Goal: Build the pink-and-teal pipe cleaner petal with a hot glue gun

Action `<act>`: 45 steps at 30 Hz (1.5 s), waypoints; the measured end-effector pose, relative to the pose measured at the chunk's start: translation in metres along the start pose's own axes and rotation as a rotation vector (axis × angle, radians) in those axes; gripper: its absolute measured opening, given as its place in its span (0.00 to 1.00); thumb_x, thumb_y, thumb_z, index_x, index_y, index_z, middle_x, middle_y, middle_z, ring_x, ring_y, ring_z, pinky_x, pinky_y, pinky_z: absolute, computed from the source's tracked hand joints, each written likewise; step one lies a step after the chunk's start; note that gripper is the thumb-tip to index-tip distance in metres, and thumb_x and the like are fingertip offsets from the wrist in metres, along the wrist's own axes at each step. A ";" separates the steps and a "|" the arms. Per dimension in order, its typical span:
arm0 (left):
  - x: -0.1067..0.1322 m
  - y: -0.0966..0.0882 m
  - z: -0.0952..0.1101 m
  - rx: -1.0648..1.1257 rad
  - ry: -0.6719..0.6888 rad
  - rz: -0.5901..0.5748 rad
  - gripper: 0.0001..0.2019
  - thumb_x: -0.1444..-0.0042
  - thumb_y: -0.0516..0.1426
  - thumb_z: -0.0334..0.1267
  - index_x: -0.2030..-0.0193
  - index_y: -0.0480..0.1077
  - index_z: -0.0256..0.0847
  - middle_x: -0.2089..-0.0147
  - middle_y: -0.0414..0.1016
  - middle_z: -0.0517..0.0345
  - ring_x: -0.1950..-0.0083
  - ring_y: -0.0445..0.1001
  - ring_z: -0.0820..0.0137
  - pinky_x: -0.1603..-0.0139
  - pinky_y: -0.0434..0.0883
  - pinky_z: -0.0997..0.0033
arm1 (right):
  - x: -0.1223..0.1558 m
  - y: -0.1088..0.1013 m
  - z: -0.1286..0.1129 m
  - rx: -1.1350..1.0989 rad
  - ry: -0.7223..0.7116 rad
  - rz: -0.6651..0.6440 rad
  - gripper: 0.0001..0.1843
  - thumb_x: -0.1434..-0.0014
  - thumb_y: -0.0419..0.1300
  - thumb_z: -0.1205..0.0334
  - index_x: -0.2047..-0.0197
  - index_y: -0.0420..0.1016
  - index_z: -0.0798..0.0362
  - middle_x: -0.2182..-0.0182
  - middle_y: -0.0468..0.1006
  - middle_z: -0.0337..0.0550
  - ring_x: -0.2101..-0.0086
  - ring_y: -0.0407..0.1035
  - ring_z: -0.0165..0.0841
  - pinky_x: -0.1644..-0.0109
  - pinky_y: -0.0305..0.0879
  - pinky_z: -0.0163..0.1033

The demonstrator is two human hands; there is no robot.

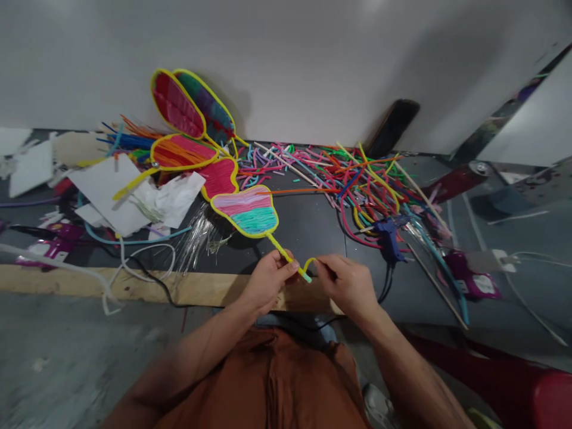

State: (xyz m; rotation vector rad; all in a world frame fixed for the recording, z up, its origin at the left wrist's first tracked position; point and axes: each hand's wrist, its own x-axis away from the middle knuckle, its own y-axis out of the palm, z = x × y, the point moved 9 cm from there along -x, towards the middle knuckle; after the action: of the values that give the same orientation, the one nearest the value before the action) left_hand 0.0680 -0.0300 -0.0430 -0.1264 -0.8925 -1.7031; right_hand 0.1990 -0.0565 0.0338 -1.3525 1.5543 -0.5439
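Observation:
A hand fan (248, 210) woven in pink and teal with a yellow rim lies on the dark mat, its yellow handle pointing toward me. My left hand (267, 282) is closed on that handle near its teal tip. My right hand (346, 284) pinches the loose end of a yellow strip (308, 263) that curls off the handle's end. Both hands hover over the wooden front edge (187, 288) of the work surface.
Several finished fans (192, 128) lie at the back left beside white paper sheets (111, 190). A heap of coloured plastic tubes (353, 176) fills the back right. A blue glue gun (389, 237) with its cord sits right of my hands. Cables (134, 268) run at left.

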 end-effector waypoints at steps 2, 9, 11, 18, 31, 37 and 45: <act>-0.002 -0.001 -0.002 -0.025 0.007 0.007 0.23 0.67 0.71 0.41 0.68 0.65 0.37 0.76 0.69 0.67 0.75 0.68 0.78 0.71 0.68 0.77 | -0.004 -0.007 -0.015 0.009 -0.028 0.018 0.11 0.37 0.54 0.64 0.70 0.74 0.52 0.76 0.77 0.39 0.74 0.70 0.28 0.68 0.59 0.32; -0.003 0.006 -0.001 0.024 0.015 -0.004 0.23 0.65 0.71 0.42 0.67 0.64 0.38 0.75 0.70 0.67 0.74 0.69 0.78 0.71 0.67 0.78 | 0.027 0.005 -0.059 0.083 -0.240 -0.044 0.12 0.37 0.52 0.69 0.69 0.73 0.52 0.77 0.75 0.40 0.74 0.69 0.28 0.69 0.59 0.33; -0.002 0.007 0.000 0.055 0.003 -0.018 0.23 0.65 0.71 0.40 0.67 0.63 0.38 0.75 0.70 0.67 0.73 0.70 0.78 0.68 0.69 0.77 | 0.032 0.012 -0.044 0.057 -0.184 -0.076 0.12 0.38 0.51 0.69 0.68 0.74 0.52 0.77 0.76 0.40 0.74 0.69 0.28 0.69 0.59 0.33; 0.002 0.004 0.001 0.033 -0.023 -0.039 0.21 0.62 0.70 0.38 0.67 0.63 0.38 0.73 0.69 0.67 0.72 0.69 0.79 0.65 0.69 0.76 | 0.018 0.012 -0.002 0.007 -0.009 -0.061 0.13 0.36 0.52 0.64 0.70 0.74 0.52 0.76 0.77 0.40 0.75 0.69 0.28 0.69 0.58 0.32; -0.009 0.006 -0.004 -0.004 0.020 -0.018 0.22 0.68 0.69 0.31 0.67 0.63 0.38 0.74 0.72 0.66 0.72 0.69 0.78 0.69 0.65 0.78 | 0.013 -0.005 -0.039 0.049 -0.126 0.000 0.12 0.37 0.52 0.66 0.70 0.73 0.53 0.77 0.76 0.40 0.75 0.70 0.29 0.69 0.60 0.33; -0.005 0.008 -0.001 0.049 -0.024 -0.037 0.24 0.68 0.70 0.31 0.66 0.63 0.38 0.73 0.72 0.65 0.71 0.71 0.77 0.67 0.67 0.77 | 0.032 0.009 -0.036 0.047 -0.166 -0.050 0.11 0.37 0.51 0.68 0.65 0.75 0.53 0.75 0.77 0.41 0.73 0.70 0.28 0.67 0.61 0.32; -0.003 0.007 -0.003 0.005 -0.057 -0.042 0.23 0.67 0.70 0.30 0.67 0.62 0.38 0.73 0.72 0.64 0.72 0.70 0.78 0.69 0.66 0.78 | 0.005 0.012 0.008 -0.107 0.049 -0.086 0.11 0.37 0.54 0.61 0.69 0.75 0.52 0.75 0.77 0.40 0.73 0.71 0.28 0.68 0.61 0.31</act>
State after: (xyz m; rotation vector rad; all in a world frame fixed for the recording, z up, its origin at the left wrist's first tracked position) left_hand 0.0757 -0.0298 -0.0432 -0.1546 -0.9469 -1.7435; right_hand 0.2004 -0.0556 0.0191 -1.5023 1.5899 -0.5568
